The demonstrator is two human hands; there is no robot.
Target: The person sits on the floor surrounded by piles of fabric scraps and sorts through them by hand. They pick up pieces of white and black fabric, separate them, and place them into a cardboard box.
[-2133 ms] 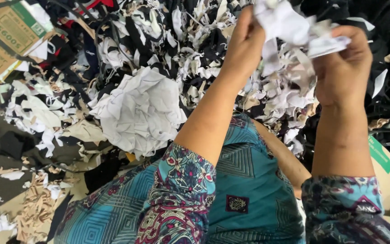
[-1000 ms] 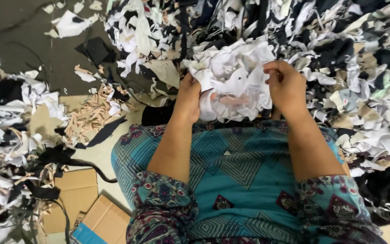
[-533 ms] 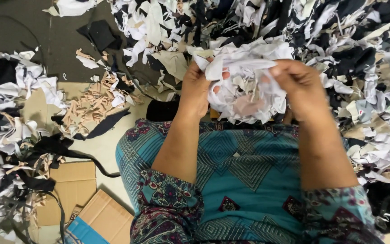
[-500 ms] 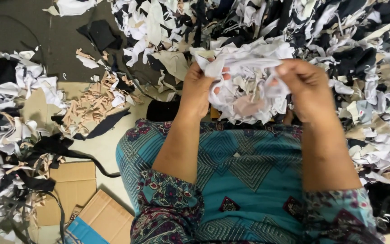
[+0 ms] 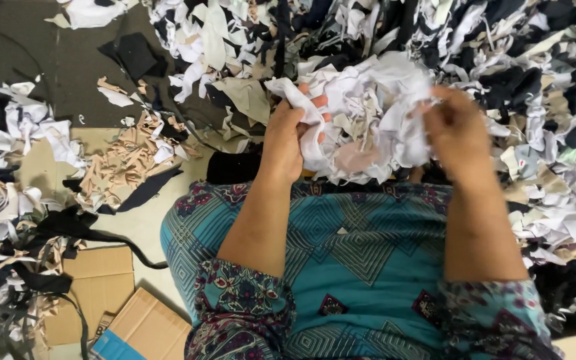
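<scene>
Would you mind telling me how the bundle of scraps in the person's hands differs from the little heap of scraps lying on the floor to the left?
The white scrap bundle is held up by the left hand and right hand; the beige scrap heap lies untouched on the floor. The bundle is mostly white and bunched thick; the heap is tan, thin and spread flat. Both are loose fabric offcuts.

The person wears a teal garment [image 5: 361, 247] printed with thin pale lines that form nested diamonds and zigzags, with a few small dark maroon squares in it. The sleeves [image 5: 241, 307] end near the elbows and have a different, busier print: dark purple and maroon with teal flower shapes. Both forearms and both hands are bare.
</scene>
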